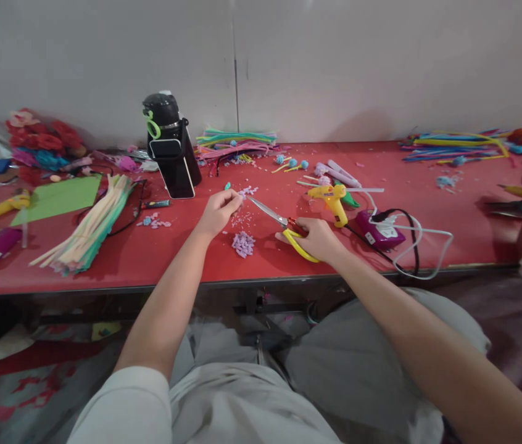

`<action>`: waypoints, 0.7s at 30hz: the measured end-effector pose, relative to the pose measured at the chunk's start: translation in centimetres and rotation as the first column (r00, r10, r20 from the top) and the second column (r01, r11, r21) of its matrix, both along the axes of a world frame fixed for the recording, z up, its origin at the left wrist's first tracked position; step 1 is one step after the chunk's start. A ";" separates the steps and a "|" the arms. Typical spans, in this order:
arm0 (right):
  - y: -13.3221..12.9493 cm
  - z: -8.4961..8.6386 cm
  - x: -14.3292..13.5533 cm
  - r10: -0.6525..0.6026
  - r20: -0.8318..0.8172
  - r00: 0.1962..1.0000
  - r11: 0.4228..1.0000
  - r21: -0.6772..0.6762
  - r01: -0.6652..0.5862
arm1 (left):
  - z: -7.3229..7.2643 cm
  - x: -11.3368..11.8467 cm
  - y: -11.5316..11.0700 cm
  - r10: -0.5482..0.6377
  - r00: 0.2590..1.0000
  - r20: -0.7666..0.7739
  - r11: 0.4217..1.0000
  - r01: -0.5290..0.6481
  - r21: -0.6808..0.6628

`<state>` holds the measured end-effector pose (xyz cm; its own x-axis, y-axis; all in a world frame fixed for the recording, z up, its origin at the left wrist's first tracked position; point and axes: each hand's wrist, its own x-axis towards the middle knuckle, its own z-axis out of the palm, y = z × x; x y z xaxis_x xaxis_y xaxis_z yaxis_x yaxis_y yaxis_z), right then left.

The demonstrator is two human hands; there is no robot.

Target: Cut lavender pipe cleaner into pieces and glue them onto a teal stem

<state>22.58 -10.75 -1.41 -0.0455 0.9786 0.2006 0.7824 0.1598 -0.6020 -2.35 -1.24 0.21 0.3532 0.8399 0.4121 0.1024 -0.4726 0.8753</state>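
Two hands work over one red counter [187, 246], with one pair of scissors [268, 211] between them. The left hand [218, 213] reaches in from the left with its forearm slanting up and forward, wrist slightly bent, thumb and fingertips drawn narrowly together; whatever lies between them is too small to tell. The right hand [320, 237] comes from the opposite side, forearm stretched long and diagonal, fingers wrapped around the yellow and red handles of the scissors. Their blades point forward and left, tip just beside the left fingertips.

One heap of lilac pieces [243, 245], too many to count, lies on the counter near its front edge, between the two forearms; more lilac bits scatter beyond it. Two yellow glue guns are out, one [335, 202] near the right hand, one [4, 206] far left. Three blue balls [292, 163] sit farther back, and one black bottle [161, 111] stands left of them.
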 end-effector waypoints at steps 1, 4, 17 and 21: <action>0.0 0.0 0.0 -0.001 0.004 1.000 1.000 -0.004 0.001 | 0.0 0.0 0.0 0.000 1.000 -0.002 1.000 0.000 -0.001; 0.1 0.0 0.0 0.003 0.012 1.000 1.000 -0.014 -0.003 | 0.0 -0.1 0.0 -0.003 1.000 -0.011 1.000 0.003 0.003; 0.0 0.0 0.2 -0.005 0.002 1.000 0.999 -0.033 0.005 | 0.1 -0.2 -0.1 -0.004 1.000 -0.026 1.000 0.004 0.008; 0.0 -0.1 0.3 0.013 0.007 1.000 0.999 -0.032 -0.013 | 0.1 -0.2 -0.1 -0.008 1.000 -0.020 1.000 0.008 0.018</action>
<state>22.87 -10.71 -1.51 -0.0594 0.9838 0.1693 0.7847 0.1508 -0.6013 -2.54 -1.32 0.29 0.3680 0.8297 0.4198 0.1158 -0.4888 0.8647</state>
